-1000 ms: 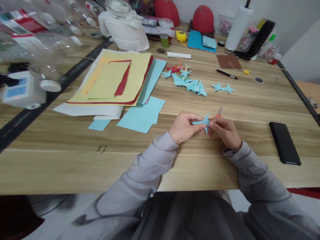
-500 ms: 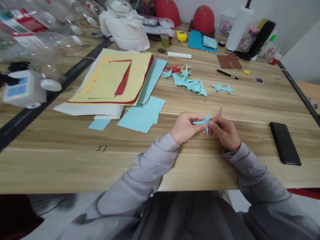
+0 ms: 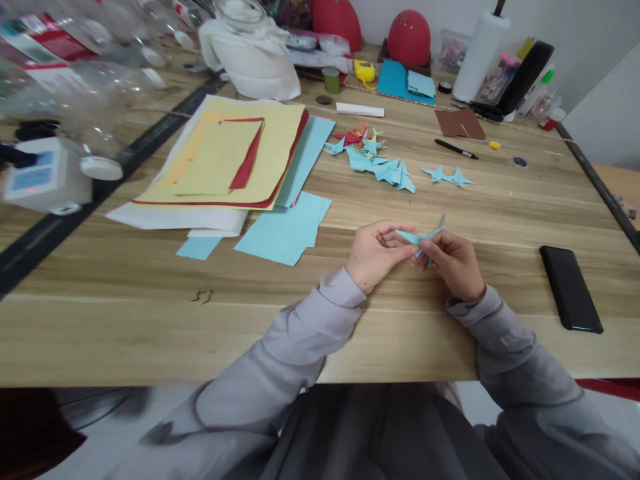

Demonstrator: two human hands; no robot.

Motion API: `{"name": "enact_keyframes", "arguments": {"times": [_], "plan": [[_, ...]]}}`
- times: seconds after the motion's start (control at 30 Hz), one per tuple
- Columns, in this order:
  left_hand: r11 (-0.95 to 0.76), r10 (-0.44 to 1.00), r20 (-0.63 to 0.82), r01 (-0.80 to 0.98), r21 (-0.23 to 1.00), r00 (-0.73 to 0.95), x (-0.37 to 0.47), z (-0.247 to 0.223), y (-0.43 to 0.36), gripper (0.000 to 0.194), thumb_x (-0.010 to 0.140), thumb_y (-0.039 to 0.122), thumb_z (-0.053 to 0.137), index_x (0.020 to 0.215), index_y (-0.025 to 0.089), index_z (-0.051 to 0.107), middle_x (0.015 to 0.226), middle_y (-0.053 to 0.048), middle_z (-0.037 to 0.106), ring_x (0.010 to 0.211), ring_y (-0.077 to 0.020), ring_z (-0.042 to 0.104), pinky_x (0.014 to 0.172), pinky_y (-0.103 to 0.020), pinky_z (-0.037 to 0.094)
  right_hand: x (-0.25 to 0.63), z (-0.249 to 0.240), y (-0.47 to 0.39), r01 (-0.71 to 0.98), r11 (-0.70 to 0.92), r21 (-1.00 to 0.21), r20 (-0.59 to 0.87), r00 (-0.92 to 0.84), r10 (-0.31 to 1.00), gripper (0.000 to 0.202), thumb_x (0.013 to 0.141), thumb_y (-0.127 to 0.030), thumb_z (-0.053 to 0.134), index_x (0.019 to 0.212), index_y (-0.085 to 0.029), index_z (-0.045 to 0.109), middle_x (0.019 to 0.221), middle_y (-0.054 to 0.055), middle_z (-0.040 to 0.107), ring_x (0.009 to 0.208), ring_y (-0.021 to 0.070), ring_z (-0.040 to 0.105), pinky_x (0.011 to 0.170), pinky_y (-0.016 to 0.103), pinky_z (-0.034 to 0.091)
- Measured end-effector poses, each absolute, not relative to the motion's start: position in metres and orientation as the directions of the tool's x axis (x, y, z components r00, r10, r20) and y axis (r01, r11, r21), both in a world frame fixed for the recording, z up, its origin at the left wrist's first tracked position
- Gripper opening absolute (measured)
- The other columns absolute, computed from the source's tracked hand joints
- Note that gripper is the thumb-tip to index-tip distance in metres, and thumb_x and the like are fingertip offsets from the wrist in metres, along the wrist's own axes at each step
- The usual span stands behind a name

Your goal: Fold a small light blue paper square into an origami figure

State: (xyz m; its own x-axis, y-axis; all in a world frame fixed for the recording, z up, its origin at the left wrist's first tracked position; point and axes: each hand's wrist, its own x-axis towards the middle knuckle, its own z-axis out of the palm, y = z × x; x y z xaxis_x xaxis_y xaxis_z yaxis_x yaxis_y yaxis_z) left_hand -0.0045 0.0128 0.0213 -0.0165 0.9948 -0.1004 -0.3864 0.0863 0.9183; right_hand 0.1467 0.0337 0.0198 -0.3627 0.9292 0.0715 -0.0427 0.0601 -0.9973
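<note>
Held up over the wooden table is a light-blue folded paper crane (image 3: 411, 237), its points sticking out to both sides. My left hand (image 3: 377, 253) pinches it between thumb and fingers from the left. My right hand (image 3: 455, 263) grips it from the right, with thumb and fingertips meeting my left hand at its middle. Fingers cover the crane's centre and underside. A narrow grey tip (image 3: 443, 221) of some tool shows behind my right hand; the rest is hidden. Farther back lie two small blue paper cranes (image 3: 447, 176) and a cluster of blue, red and orange folded cranes (image 3: 380, 167).
Yellow, red and white paper sheets (image 3: 285, 153) are stacked at left, with blue sheets (image 3: 283, 230) beside them. A black phone (image 3: 571, 288) lies at right. Behind are a pen (image 3: 456, 149), brown paper (image 3: 460, 124) and a yellow tape measure (image 3: 365, 70). Plastic bottles (image 3: 100, 100) crowd the far left.
The crane has turned in my fingers: the point that stood upright now leans to the right. Both hands have stayed nearly in place, still holding it.
</note>
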Motion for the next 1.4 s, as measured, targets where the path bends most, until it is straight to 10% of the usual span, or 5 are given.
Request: {"name": "enact_keyframes", "arguments": {"times": [1.4], "plan": [[0.075,0.996,-0.085,-0.296,0.952,-0.021,-0.0075,0.0255,0.0149,0.008,0.063,0.018,0.072,0.062,0.012,0.066,0.05,-0.002,0.063,0.047,-0.011,0.058,0.055,-0.026,0.051,0.1519,0.01,0.0399,-0.039,-0.15,-0.988,-0.115,-0.47,0.875,0.033,0.067,-0.045,0.078,0.065,-0.014,0.068,0.057,0.002,0.068,0.045,0.0106,0.06,0.046,0.023,0.051]]}}
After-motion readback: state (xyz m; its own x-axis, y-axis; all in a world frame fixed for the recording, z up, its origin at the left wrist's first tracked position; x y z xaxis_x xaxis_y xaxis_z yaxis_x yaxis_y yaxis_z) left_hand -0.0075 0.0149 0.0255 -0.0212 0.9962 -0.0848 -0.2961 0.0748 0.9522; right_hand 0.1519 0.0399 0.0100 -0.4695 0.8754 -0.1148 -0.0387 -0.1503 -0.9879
